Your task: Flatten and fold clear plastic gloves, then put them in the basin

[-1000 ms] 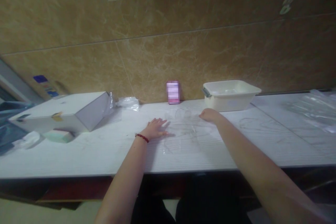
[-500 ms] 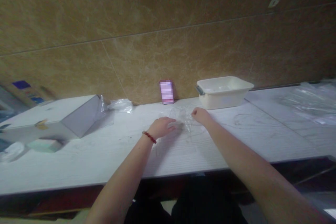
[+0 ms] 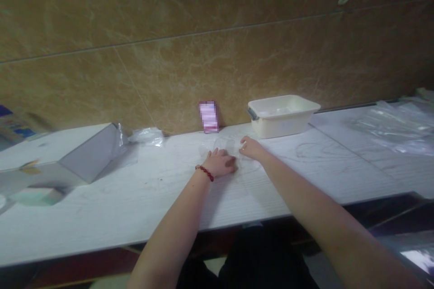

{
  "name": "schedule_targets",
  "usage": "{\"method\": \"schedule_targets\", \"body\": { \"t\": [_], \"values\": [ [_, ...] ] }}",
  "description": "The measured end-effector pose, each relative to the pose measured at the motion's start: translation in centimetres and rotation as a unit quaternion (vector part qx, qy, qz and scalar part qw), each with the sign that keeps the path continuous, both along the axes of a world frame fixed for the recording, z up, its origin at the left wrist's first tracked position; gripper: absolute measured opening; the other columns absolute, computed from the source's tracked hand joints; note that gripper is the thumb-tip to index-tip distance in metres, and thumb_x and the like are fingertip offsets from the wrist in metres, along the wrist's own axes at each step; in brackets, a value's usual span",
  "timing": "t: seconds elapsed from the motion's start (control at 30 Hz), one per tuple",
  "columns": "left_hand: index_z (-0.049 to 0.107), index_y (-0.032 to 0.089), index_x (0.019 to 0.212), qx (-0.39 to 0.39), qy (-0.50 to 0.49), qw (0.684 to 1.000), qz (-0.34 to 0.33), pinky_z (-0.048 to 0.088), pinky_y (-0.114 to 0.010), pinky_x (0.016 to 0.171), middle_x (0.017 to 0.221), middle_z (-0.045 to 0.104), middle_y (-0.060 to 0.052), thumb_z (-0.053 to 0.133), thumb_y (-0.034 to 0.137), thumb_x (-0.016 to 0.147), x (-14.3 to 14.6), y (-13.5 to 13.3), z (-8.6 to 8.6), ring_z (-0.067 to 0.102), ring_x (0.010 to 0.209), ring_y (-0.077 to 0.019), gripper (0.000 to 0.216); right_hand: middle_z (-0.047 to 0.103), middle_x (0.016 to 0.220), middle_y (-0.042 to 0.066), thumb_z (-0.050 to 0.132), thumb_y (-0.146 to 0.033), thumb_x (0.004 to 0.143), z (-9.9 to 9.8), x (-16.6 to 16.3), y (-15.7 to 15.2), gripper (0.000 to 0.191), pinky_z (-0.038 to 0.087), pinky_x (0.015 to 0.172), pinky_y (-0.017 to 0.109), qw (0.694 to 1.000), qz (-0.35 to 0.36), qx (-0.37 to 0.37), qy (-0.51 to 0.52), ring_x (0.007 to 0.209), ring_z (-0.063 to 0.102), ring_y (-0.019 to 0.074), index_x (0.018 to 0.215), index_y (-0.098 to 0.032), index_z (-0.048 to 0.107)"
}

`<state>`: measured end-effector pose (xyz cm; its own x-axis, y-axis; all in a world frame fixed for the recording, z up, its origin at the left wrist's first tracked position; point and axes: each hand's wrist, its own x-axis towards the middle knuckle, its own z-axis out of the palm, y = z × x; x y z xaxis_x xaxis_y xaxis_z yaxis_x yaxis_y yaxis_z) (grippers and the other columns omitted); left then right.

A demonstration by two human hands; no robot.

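My left hand (image 3: 219, 163), with a red bead bracelet (image 3: 205, 172) at its wrist, is low over the white table (image 3: 142, 207). Its fingers are spread and bent down, beside and partly over some clear plastic pieces (image 3: 225, 144). To the right, my right hand (image 3: 251, 148) has thumb and fingers pinched together on a see-through plastic piece (image 3: 244, 160). The exact shape of that piece is hard to make out. Behind the hands, a phone (image 3: 209, 117) with a lit, blurred screen leans against the wall.
A cream plastic bin (image 3: 283, 124) stands by the wall, behind my right hand. Clear plastic bags (image 3: 403, 128) lie far right. On the left are a white box (image 3: 64, 149), a crumpled clear bag (image 3: 147, 136) and a pale green block (image 3: 39, 196).
My left hand has shifted right and its fingers have come down toward the table, closer to my right hand. My right hand stays pinched. The view has turned slightly right.
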<state>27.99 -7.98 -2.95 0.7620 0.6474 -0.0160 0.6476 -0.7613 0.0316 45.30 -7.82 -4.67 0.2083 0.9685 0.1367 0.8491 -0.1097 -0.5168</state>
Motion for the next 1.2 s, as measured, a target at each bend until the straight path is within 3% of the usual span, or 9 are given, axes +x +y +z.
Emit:
{"method": "schedule_targets", "body": {
  "t": [0.2, 0.37, 0.5, 0.6, 0.7, 0.77, 0.9, 1.03, 1.2],
  "values": [
    [0.047, 0.033, 0.108, -0.032, -0.043, 0.998, 0.026, 0.017, -0.055, 0.088, 0.116, 0.039, -0.006, 0.041, 0.054, 0.069, -0.1, 0.0, -0.7, 0.024, 0.114, -0.033, 0.045, 0.058, 0.066, -0.001, 0.055, -0.021, 0.061, 0.4, -0.2, -0.2, 0.029, 0.035, 0.053, 0.018, 0.999, 0.024, 0.032, 0.028, 0.061, 0.053, 0.0103, 0.089, -0.019, 0.047],
    [0.052, 0.018, 0.103, -0.045, -0.195, 0.978, 0.065, 0.031, -0.035, 0.087, 0.1, 0.052, -0.009, 0.04, 0.035, 0.076, 0.3, 0.6, -0.5, 0.044, 0.099, -0.0205, 0.034, 0.057, 0.061, -0.004, 0.057, -0.026, 0.061, 1.0, -0.9, -0.7, 0.028, 0.036, 0.054, 0.017, 0.994, 0.056, 0.07, 0.068, 0.057, 0.052, 0.0082, 0.087, -0.02, 0.046],
    [0.041, 0.018, 0.114, -0.175, -0.383, 0.886, 0.193, 0.044, -0.025, 0.063, 0.072, 0.058, -0.003, 0.032, 0.036, 0.081, 0.7, 1.4, -0.8, 0.055, 0.067, -0.0123, 0.038, 0.056, 0.06, -0.004, 0.056, -0.024, 0.063, 1.4, -1.7, -1.3, 0.028, 0.036, 0.054, 0.017, 0.987, 0.099, 0.092, 0.084, 0.056, 0.052, 0.0078, 0.087, -0.02, 0.044],
    [0.037, 0.022, 0.117, -0.293, -0.464, 0.812, 0.198, 0.044, -0.021, 0.055, 0.071, 0.058, -0.002, 0.033, 0.038, 0.08, 1.0, 1.7, -1.0, 0.056, 0.06, -0.0097, 0.04, 0.057, 0.061, -0.004, 0.054, -0.021, 0.064, 1.4, -2.3, -1.6, 0.027, 0.036, 0.053, 0.017, 0.982, 0.138, 0.097, 0.081, 0.056, 0.052, 0.0076, 0.088, -0.019, 0.044],
    [0.045, 0.02, 0.11, -0.331, -0.503, 0.778, 0.181, 0.045, -0.02, 0.055, 0.078, 0.059, -0.004, 0.036, 0.039, 0.079, 1.1, 1.9, -1.3, 0.057, 0.063, -0.0099, 0.037, 0.057, 0.062, -0.004, 0.055, -0.018, 0.062, 1.2, -2.9, -1.7, 0.029, 0.036, 0.054, 0.018, 0.982, 0.156, 0.095, 0.056, 0.056, 0.051, 0.0079, 0.089, -0.019, 0.045],
    [0.055, 0.015, 0.095, -0.311, -0.498, 0.789, 0.184, 0.045, -0.02, 0.057, 0.08, 0.06, -0.005, 0.039, 0.036, 0.077, 1.0, 2.2, -1.6, 0.057, 0.066, -0.0108, 0.032, 0.057, 0.064, -0.003, 0.056, -0.017, 0.061, 1.2, -3.1, -1.8, 0.032, 0.036, 0.055, 0.018, 0.981, 0.171, 0.08, 0.052, 0.057, 0.052, 0.0079, 0.091, -0.019, 0.045],
    [0.06, 0.013, 0.075, -0.221, -0.437, 0.845, 0.217, 0.044, -0.021, 0.055, 0.068, 0.061, -0.004, 0.046, 0.032, 0.071, 0.5, 3.0, -2.5, 0.056, 0.061, -0.0116, 0.024, 0.06, 0.073, 0.0, 0.054, -0.026, 0.066, 2.0, -2.2, -2.0, 0.026, 0.038, 0.056, 0.017, 0.979, 0.192, 0.036, 0.062, 0.062, 0.053, 0.0082, 0.09, -0.018, 0.049],
    [0.059, 0.013, 0.082, -0.175, -0.402, 0.868, 0.234, 0.043, -0.019, 0.054, 0.071, 0.061, -0.003, 0.051, 0.021, 0.065, 0.1, 3.4, -2.7, 0.055, 0.06, -0.0105, 0.02, 0.06, 0.075, 0.002, 0.05, -0.026, 0.07, 2.7, -0.6, -2.1, 0.016, 0.037, 0.06, 0.019, 0.984, 0.173, 0.032, -0.03, 0.067, 0.053, 0.0103, 0.082, -0.018, 0.057],
    [0.058, 0.014, 0.09, -0.136, -0.344, 0.899, 0.235, 0.044, -0.021, 0.062, 0.079, 0.062, -0.004, 0.049, 0.015, 0.065, -0.1, 3.3, -2.3, 0.056, 0.065, -0.0112, 0.026, 0.06, 0.083, 0.003, 0.054, -0.026, 0.066, 2.3, 0.1, -1.9, 0.024, 0.037, 0.062, 0.02, 0.972, 0.216, -0.017, -0.093, 0.071, 0.054, 0.0129, 0.088, -0.02, 0.06]
  ]
}}
